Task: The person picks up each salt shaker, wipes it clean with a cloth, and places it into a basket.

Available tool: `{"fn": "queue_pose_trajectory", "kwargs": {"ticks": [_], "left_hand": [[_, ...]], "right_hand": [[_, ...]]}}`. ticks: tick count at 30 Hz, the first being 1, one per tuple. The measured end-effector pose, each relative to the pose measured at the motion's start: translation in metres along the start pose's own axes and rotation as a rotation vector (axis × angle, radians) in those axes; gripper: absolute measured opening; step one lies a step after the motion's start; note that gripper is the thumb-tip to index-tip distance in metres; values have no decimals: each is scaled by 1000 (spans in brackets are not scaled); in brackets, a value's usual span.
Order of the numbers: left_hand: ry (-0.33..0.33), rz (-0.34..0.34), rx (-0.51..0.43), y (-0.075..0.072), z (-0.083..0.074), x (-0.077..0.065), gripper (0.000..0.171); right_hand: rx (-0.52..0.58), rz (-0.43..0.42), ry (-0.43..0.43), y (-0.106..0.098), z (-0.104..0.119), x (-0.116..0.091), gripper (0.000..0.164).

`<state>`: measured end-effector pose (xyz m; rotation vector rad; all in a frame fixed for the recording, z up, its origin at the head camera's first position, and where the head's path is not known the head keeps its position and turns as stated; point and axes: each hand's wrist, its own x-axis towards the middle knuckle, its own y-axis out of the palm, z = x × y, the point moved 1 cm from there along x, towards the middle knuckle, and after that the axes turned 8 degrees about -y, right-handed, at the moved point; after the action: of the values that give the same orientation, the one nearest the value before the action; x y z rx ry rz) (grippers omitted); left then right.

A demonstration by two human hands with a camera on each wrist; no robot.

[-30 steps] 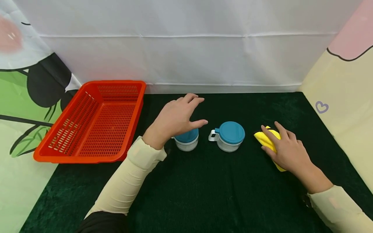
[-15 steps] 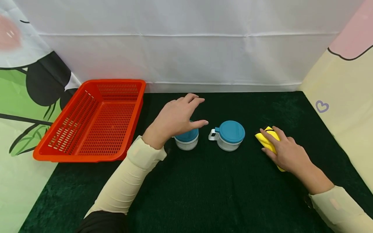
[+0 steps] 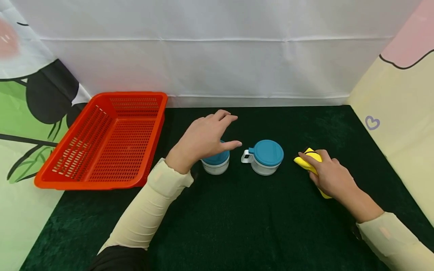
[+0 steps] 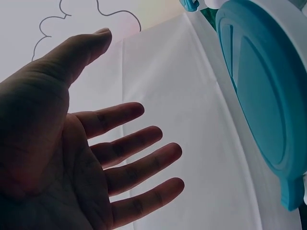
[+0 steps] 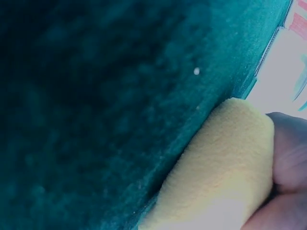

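My left hand (image 3: 205,135) hovers with spread, relaxed fingers above a white jar (image 3: 216,168) and partly hides its blue lid. In the left wrist view the palm (image 4: 53,163) holds nothing, and the blue lid (image 4: 261,96) lies beyond the fingertips. A second lidded jar (image 3: 266,158), white with a handle on its left, stands to the right. Farther right, my right hand (image 3: 333,177) grips a folded yellow cloth (image 3: 309,160) with dark edging, low over the table. The right wrist view shows this cloth (image 5: 220,167) against the fingers (image 5: 292,153).
An orange-red slotted plastic basket (image 3: 154,146) stands at the left of the table. Dark green fabric (image 3: 237,226) covers the tabletop. A white sheet (image 3: 217,67) hangs along the back, with printed panels at both sides.
My right hand's fingers have gone from lying fairly straight on the yellow cloth to curling round it. The left hand stays in place over the jar.
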<state>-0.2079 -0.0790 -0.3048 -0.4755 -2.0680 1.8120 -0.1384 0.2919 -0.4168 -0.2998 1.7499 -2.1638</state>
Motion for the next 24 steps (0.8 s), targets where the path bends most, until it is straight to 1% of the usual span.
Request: {"fn": "queue_pose_trajectory", "kwargs": {"ticks": [5, 10, 15, 19, 24], "left_hand": [[3, 1, 6, -2, -1, 1, 79], [4, 8, 12, -3, -3, 1, 80], [6, 21, 1, -1, -5, 1, 79], [25, 25, -15, 3, -8, 1, 78], [44, 22, -22, 7, -10, 2, 77]], "right_hand": [[-9, -18, -14, -3, 0, -1, 64], [-27, -59, -28, -6, 0, -5, 65], [-40, -84, -29, -10, 1, -8, 68], [-38, -122, -18, -18, 1, -10, 72], [-46, -175, -7, -31, 2, -13, 77]]}}
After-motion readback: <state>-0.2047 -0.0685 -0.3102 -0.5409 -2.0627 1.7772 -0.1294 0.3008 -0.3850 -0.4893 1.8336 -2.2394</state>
